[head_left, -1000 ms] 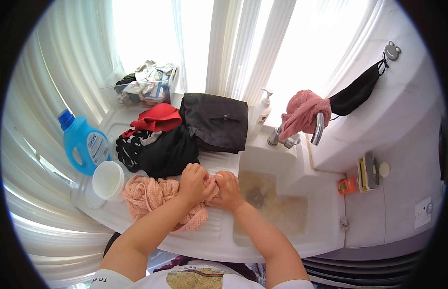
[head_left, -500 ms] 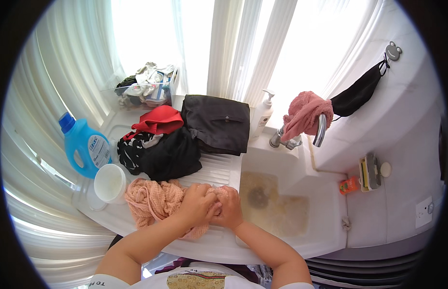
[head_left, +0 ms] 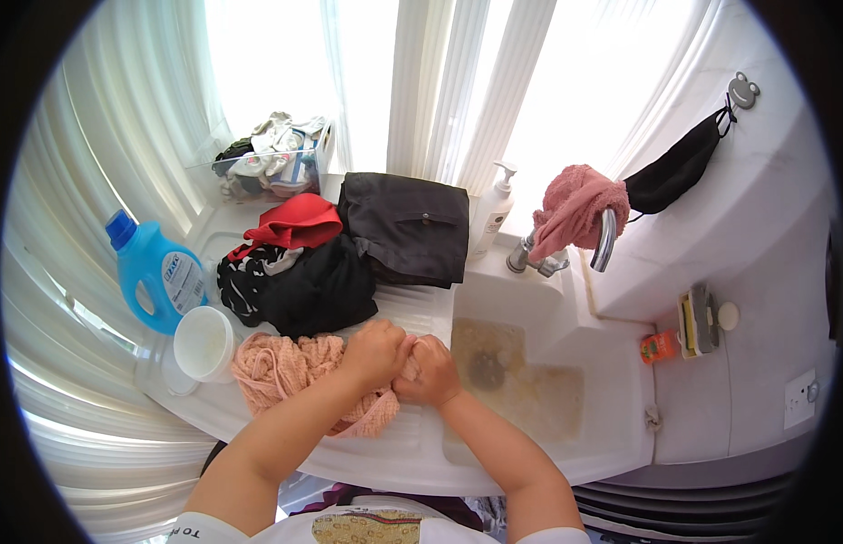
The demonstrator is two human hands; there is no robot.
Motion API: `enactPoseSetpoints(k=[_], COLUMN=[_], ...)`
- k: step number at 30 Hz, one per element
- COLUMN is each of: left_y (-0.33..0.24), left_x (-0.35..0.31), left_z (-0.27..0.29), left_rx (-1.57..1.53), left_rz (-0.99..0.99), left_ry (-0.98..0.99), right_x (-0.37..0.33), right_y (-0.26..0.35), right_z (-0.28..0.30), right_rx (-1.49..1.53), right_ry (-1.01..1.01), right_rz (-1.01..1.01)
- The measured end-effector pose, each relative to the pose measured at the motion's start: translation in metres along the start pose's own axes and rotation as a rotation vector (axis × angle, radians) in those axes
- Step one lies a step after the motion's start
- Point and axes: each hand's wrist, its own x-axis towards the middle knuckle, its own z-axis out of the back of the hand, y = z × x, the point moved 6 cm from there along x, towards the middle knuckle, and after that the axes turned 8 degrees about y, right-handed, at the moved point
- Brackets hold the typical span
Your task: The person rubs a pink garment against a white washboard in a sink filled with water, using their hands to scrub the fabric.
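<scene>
A bunched peach-coloured waffle-textured towel (head_left: 290, 367) lies on the ridged drainboard (head_left: 421, 313) left of the sink basin. Both my hands grip its right end, close together by the basin's near-left edge. My left hand (head_left: 378, 352) is closed over the cloth, its knuckles up. Beside it, my right hand (head_left: 428, 370) is closed round a fold that shows between the two. The fingertips are partly hidden. Cloudy, brownish water stands in the sink basin (head_left: 612, 399) to the right.
Behind the towel lie dark and red clothes (head_left: 321, 286) and folded dark trousers (head_left: 408, 227). A white tub (head_left: 204, 344) and blue detergent bottle (head_left: 163, 276) stand left. A pump bottle (head_left: 492, 213), a tap (head_left: 605, 240) draped with a pink cloth (head_left: 580, 208), and a clear bin (head_left: 272, 168) stand farther back.
My left hand has risen slightly and turned so its knuckles lie further up and away. My right hand has shifted a little, still gripping the towel. The view has tilted slightly.
</scene>
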Motion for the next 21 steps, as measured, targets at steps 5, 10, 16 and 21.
enactPoseSetpoints(k=[5, 10, 16, 21], left_y=[0.003, 0.006, 0.011, -0.021], left_x=[0.007, 0.013, 0.009, -0.026], left_z=[-0.004, -0.009, -0.010, 0.004], left_rx=[0.071, 0.159, 0.130, 0.040], left_rz=[0.055, 0.124, 0.077, 0.008], left_ry=[0.033, 0.100, 0.133, 0.340], right_x=[-0.007, -0.011, -0.011, -0.056], right_y=[-0.009, -0.015, -0.013, -0.061], right_z=[-0.006, -0.008, 0.005, 0.066], right_rx=[-0.047, -0.107, -0.054, 0.758], right_ry=[0.010, 0.086, 0.302, 0.294], right_rz=[-0.038, -0.103, -0.447, -0.942])
